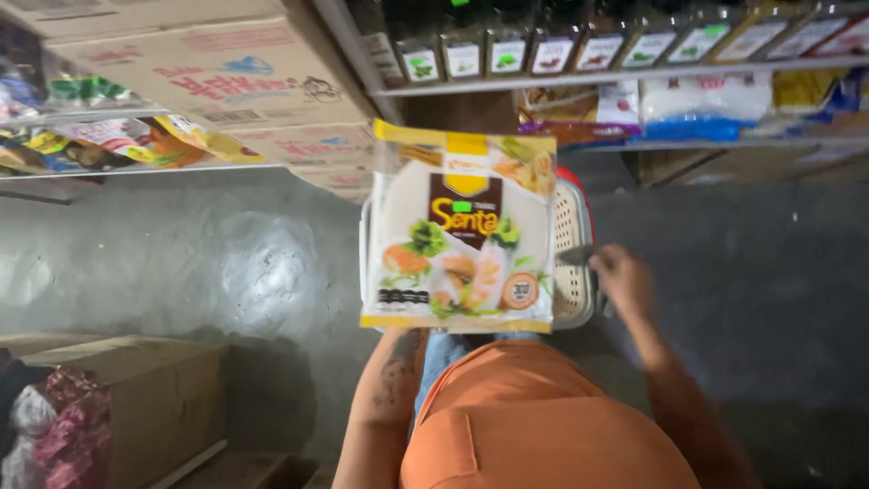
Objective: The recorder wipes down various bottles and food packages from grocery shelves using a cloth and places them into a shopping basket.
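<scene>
head view: looking straight down an aisle, own orange shirt filling the bottom edge.
left hand: hidden behind the packet; forearm is rising to its lower edge, so it is holding the thing from behind, but I cannot tell how the fingers are set.
packet: flat clear pouch with yellow borders and a food picture, being held up face-on to the camera, slightly tilted; that pose is putting the printed front in plain sight.
right hand: closing around the dark handle of the basket, fingers curled over it, carrying its weight at the side.
basket: white lattice with a red rim, hanging just behind and right of the packet, mostly covered by it.
left edge: shelves with snack bags and cartons jutting out near the packet's top corner.
right edge: shelf of dark bottles with packets below.
open room: grey floor lying bare between the shelf rows; brown box sitting at lower left, well apart from the forearm.
</scene>
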